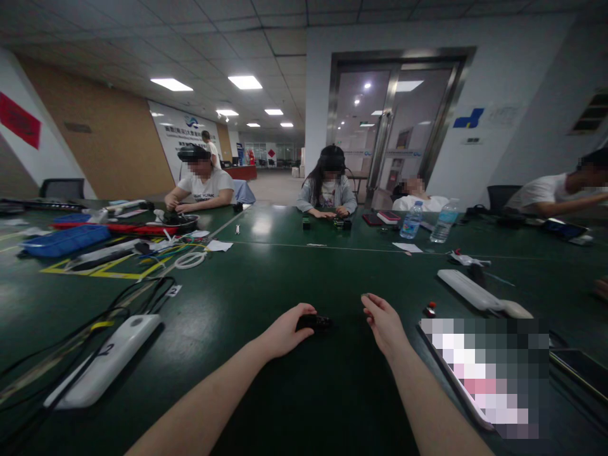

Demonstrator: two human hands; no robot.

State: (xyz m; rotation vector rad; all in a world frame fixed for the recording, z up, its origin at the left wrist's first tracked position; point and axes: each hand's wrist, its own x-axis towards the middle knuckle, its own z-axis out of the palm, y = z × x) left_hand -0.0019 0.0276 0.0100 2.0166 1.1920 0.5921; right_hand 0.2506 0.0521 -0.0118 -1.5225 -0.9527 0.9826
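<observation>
Near the middle of the green table (pixel 266 278), my left hand (pixel 291 329) has its thumb and fingers closed around the left end of a small black object (pixel 323 322), which lies on the tabletop. My right hand (pixel 384 320) is to the right of that object, apart from it, with thumb and forefinger pinched together. Whatever those fingertips hold, if anything, is too small to make out. A tablet (pixel 484 373) with a blurred screen lies right of my right forearm, and a small red and black item (pixel 430 309) sits just beyond it.
A white power bank (pixel 107 361) and black cables lie at left, a blue tray (pixel 66 240) behind them. Two water bottles (pixel 411 220) (pixel 445 221) stand at back right, with a long white device (pixel 470 290) nearer. Several people sit around the table.
</observation>
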